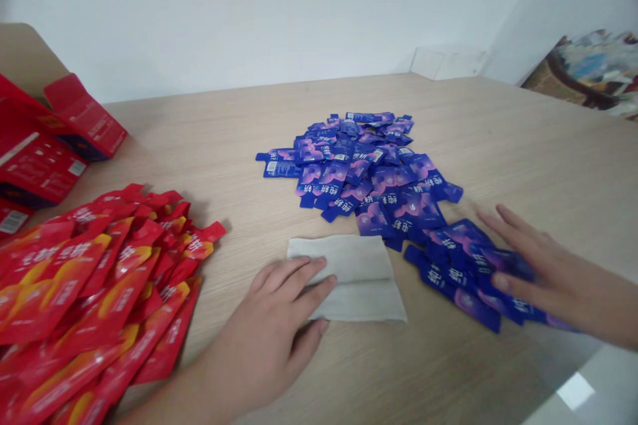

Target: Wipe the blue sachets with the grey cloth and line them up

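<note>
Pale cloth [351, 269] flat at lower centre; left hand [282, 319] rests on its left edge, fingers loosely extended. Right hand [553, 269], lower right, open over blue sachets [456, 269], contact unclear. Looks like a reach; gripping one would call for closing thumb and fingers.

Left hand [269, 329] on cloth [359, 275], right hand [553, 275] at sachets [468, 299]

The cloth [356, 272] under the left hand [279, 325] is grey-white; blue sachets [461, 272] under the right hand [548, 269] bear pink-purple petals and white lettering; red sachets [117, 272] left of both hands bear orange-yellow patches.
</note>
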Demonstrator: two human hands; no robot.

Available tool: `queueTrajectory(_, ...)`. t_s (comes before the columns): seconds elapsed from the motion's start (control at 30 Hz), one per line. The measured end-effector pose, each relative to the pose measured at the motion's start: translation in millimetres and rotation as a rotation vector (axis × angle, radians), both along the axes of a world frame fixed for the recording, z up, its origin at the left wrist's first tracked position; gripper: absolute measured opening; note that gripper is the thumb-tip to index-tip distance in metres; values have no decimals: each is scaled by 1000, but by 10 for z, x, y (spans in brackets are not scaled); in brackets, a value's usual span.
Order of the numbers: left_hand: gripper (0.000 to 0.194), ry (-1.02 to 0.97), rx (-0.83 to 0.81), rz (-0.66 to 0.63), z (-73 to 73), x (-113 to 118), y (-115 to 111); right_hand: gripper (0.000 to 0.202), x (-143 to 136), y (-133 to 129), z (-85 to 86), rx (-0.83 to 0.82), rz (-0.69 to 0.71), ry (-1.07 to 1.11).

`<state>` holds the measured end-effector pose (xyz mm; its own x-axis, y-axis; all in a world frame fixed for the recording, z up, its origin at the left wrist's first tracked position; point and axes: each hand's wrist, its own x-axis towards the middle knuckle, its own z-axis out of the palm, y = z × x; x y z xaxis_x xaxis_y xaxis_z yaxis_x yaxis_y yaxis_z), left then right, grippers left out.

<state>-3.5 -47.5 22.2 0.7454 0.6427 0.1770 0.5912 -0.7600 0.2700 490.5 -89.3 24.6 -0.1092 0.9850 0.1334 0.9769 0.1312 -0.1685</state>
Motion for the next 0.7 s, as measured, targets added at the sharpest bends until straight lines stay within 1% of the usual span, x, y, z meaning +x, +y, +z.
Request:
queueTrajectory(0.03,57,-1,3,0,-3,2,2,102,-32,-204,-107,23,5,-32)
queueTrajectory(0.07,57,2,5,-1,-7,4,4,104,-90,-345,-203,24,20,-52)
queueTrajectory(0.1,56,8,7,-1,-11,5,7,105,-169,-424,-279,27,22,-80)
queueTrajectory(0.13,55,17,10,-2,-15,6,10,106,-265,-446,-331,43,25,-106)
queueTrajectory(0.2,54,35,21,-3,-22,2,12,110,-475,-363,-366,63,41,-156)
queueTrajectory(0.27,53,46,37,-3,-28,-4,11,111,-660,-209,-334,69,58,-188)
queueTrajectory(0.33,52,53,48,-7,-30,-9,10,103,-778,-78,-281,64,55,-191)
queueTrajectory(0.4,52,52,51,-12,-30,-9,10,92,-815,-16,-241,59,50,-170)
queueTrajectory(0.47,52,48,49,-16,-28,-6,10,83,-776,-22,-227,65,55,-150)
queueTrajectory(0.53,51,48,49,-17,-26,-3,11,78,-663,-76,-243,76,67,-151)
queueTrajectory(0.6,50,51,52,-16,-25,-3,10,76,-478,-154,-283,90,67,-170)
queueTrajectory(0.7,50,55,55,-16,-23,-8,8,75,-79,-256,-358,113,30,-214)
